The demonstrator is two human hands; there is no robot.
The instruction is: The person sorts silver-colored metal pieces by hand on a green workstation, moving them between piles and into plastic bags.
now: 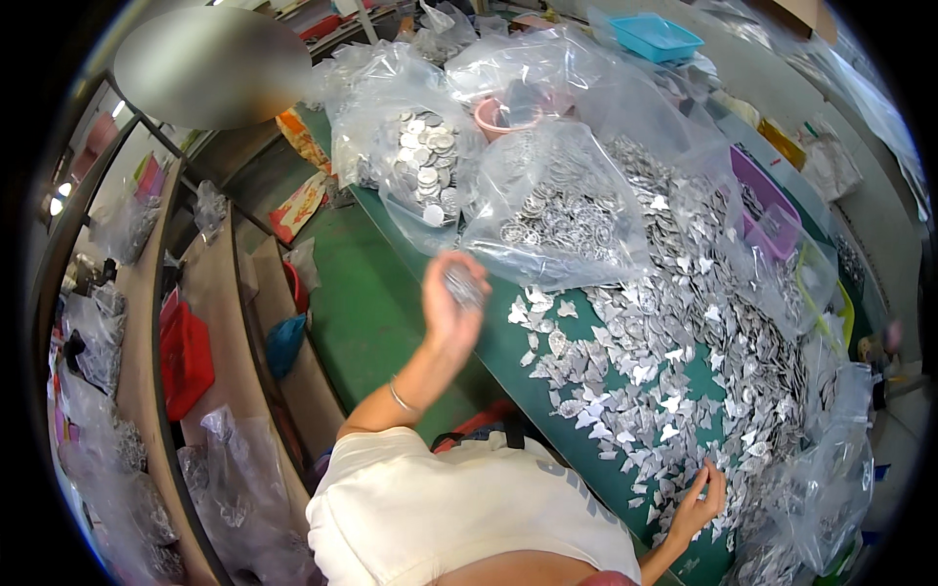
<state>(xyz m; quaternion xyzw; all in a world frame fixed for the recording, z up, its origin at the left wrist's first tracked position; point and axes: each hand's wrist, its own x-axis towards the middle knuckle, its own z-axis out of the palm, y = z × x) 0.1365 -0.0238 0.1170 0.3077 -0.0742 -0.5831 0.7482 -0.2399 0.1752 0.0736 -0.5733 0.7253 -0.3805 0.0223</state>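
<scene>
Head view: silvery pieces (pixel 684 361), green table (pixel 500 342), shelves (pixel 219 308)

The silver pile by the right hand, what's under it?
A green table shows through gaps where the silver pile thins out. Where it lies thickest, it hides what's beneath, so that part can't be seen.

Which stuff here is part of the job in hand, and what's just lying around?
Apparently in use:
left hand, holding a blurred clump of silver pieces
right hand, at the loose silver parts
green table under those parts

Apparently just lying about:
red tray on the shelf
light-blue tray at the back
pink container among the bags
</scene>
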